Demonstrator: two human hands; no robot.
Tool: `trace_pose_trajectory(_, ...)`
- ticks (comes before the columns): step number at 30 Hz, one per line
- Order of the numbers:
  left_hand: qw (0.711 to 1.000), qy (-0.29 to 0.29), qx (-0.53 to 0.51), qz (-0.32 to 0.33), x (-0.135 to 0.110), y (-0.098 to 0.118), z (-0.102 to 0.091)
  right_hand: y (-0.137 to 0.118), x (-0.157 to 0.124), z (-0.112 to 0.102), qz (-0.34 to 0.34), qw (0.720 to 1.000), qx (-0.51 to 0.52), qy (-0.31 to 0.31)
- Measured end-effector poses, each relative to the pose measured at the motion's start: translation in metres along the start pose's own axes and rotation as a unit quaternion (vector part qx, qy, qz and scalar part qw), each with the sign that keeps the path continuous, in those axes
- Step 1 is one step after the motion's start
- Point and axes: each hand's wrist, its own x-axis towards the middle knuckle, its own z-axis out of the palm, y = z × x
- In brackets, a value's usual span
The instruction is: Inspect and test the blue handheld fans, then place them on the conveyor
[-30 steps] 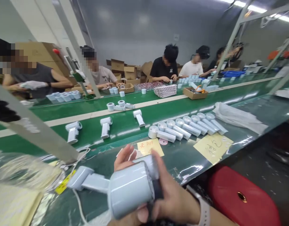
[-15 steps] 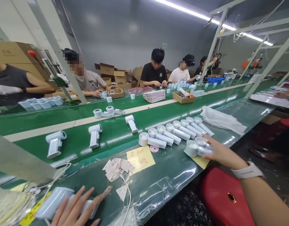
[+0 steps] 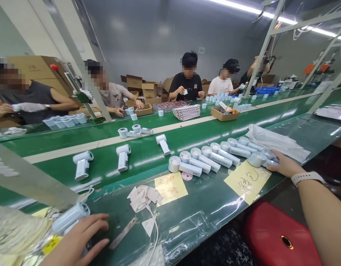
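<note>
At the lower left, my left hand (image 3: 78, 236) is curled over a pale blue handheld fan (image 3: 72, 217), covering its handle. A thin metal strip (image 3: 124, 233) lies just beside its fingertips. On the right, my right hand (image 3: 288, 165) grips the handles of a small cluster of handheld fans (image 3: 257, 159) at the bench edge. Left of that cluster, a row of similar fans (image 3: 206, 156) lies side by side, heads pointing away from me. A yellow handwritten note (image 3: 247, 181) is on the bench in front of them.
Several fans (image 3: 122, 158) lie apart on the green conveyor (image 3: 142, 162). A second yellow note (image 3: 172, 187), crumpled pale strips (image 3: 144, 198) and a white cable (image 3: 156, 232) are nearer me. White sheeting (image 3: 278, 142) lies right; a red stool (image 3: 281, 236) stands below. Co-workers sit opposite.
My right hand has shifted right with its cluster of fans, uncovering the yellow note. My left hand and its fan have turned and moved slightly away from me, exposing the metal strip.
</note>
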Motion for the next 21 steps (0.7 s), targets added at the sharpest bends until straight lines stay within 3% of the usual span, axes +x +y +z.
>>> trace_pose_trajectory(6, 0.998, 0.019, -0.052, 0.000, 0.051, 0.057, -0.033, -0.022, 0.000, 0.001, 0.012, 0.997, -0.054, 0.055)
trace_pose_trajectory(8, 0.997, 0.030, -0.074, 0.001, 0.065, 0.071, -0.031, -0.037, -0.005, -0.002, 0.005, 0.994, -0.068, 0.088)
trace_pose_trajectory(11, 0.993, 0.071, -0.092, -0.002, 0.076, 0.078, -0.011, -0.070, -0.012, -0.011, -0.007, 0.988, -0.079, 0.130)
trace_pose_trajectory(13, 0.991, 0.070, -0.110, -0.001, 0.076, 0.079, 0.005, -0.102, -0.017, -0.018, -0.039, 0.987, -0.078, 0.135)
trace_pose_trajectory(16, 0.984, 0.045, -0.171, 0.006, 0.070, 0.085, 0.018, -0.166, -0.024, -0.017, -0.139, 0.983, -0.067, 0.096)
trace_pose_trajectory(18, 0.977, 0.042, -0.209, 0.013, 0.065, 0.091, 0.018, -0.219, -0.032, -0.004, -0.214, 0.974, -0.061, 0.044)
trace_pose_trajectory(21, 0.968, 0.047, -0.245, 0.016, 0.061, 0.096, 0.013, -0.304, -0.045, 0.032, -0.313, 0.946, -0.060, -0.051)
